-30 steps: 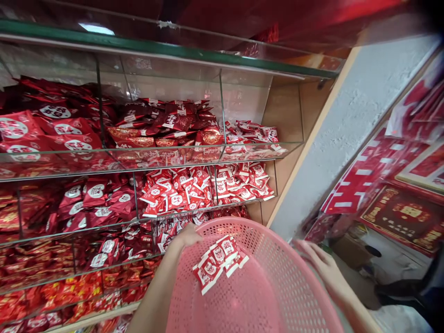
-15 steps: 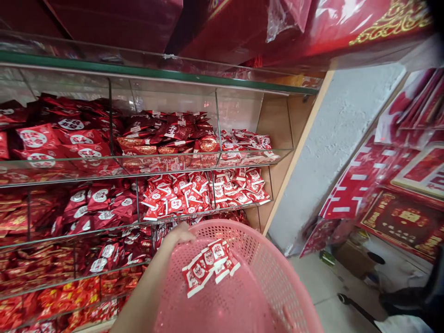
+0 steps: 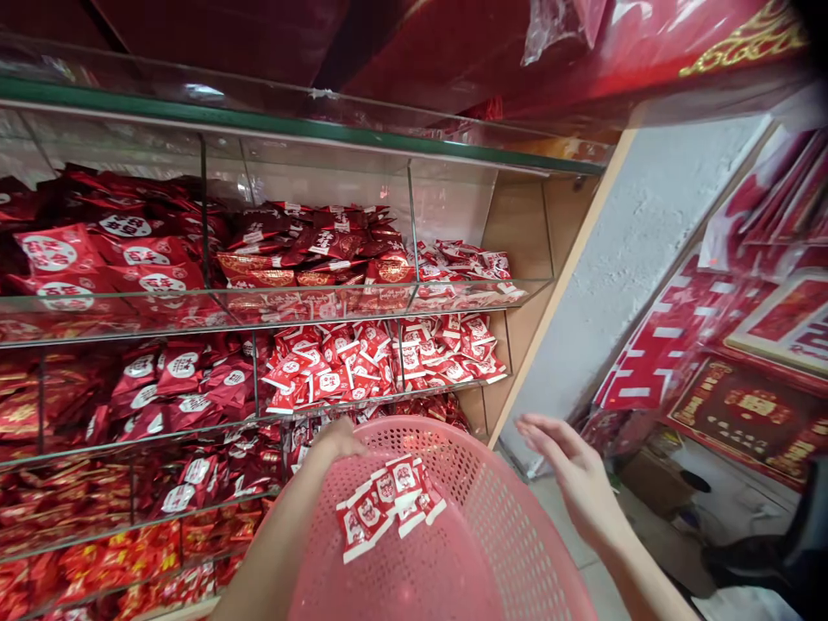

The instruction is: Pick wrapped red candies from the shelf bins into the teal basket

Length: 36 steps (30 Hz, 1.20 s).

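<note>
A pink perforated plastic basket (image 3: 549, 526) is held up in front of the shelves. My left hand (image 3: 337, 440) is closed over its far left rim, the fingers partly hidden inside. Inside the basket lie several small red and white packets (image 3: 388, 498), bunched together toward the far side. To the right of the basket, my right hand (image 3: 566, 466) hangs in the air beyond the rim, fingers stretched and holding nothing. Nearest ahead of it are the red and white packets (image 3: 446, 349) in the right shelf compartment.
Glass shelves (image 3: 310, 138) with upright dividers hold heaps of red packets (image 3: 148, 250). A wooden side panel (image 3: 556, 302) and grey wall (image 3: 601, 285) bound them on the right. Red decorations (image 3: 647, 362) hang farther right; large red boxes (image 3: 414, 60) sit overhead.
My right hand has come into view at the right of the basket. The basket, with my left hand on its rim, has barely shifted, and the view has moved slightly.
</note>
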{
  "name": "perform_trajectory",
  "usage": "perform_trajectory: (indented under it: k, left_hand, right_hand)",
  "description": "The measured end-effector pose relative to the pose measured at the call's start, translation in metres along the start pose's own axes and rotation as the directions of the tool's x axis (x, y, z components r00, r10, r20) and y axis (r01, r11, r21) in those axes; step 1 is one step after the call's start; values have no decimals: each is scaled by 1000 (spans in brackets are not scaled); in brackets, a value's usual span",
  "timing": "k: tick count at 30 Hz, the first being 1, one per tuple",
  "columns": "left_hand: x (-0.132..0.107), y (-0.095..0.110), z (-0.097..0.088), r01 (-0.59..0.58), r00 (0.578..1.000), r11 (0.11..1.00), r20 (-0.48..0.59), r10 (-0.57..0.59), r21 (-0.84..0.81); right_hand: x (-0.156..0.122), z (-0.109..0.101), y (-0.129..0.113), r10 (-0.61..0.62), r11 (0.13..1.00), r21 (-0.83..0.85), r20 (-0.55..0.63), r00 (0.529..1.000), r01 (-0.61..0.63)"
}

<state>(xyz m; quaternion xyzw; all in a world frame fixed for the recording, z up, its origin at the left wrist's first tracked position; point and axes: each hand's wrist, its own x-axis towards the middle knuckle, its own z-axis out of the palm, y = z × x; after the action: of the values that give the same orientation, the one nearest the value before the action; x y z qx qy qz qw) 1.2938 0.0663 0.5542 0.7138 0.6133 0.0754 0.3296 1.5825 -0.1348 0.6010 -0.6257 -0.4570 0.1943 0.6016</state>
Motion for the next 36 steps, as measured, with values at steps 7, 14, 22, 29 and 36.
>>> perform_trajectory:
  k: [7, 14, 22, 29, 36]
  left_hand:
    - [-8, 17, -5, 53, 997, 966, 48, -67, 253]
    - [-12, 18, -5, 31, 996, 947, 71, -56, 320]
    - [-11, 18, -6, 15, 992, 938, 109, -57, 347]
    - [-8, 14, -4, 3, 991, 935, 121, -49, 355]
    - [-10, 16, -5, -7, 990, 933, 135, -44, 359]
  right_hand:
    - [109, 88, -58, -328, 854, -348, 217, 919, 387]
    - [131, 130, -77, -68, 542, -794, 287, 956, 277]
    - [143, 136, -84, 21, 487, -842, 277, 961, 232]
    - [141, 122, -86, -64, 458, -842, 290, 955, 286]
    - [95, 78, -114, -179, 571, -724, 350, 919, 387]
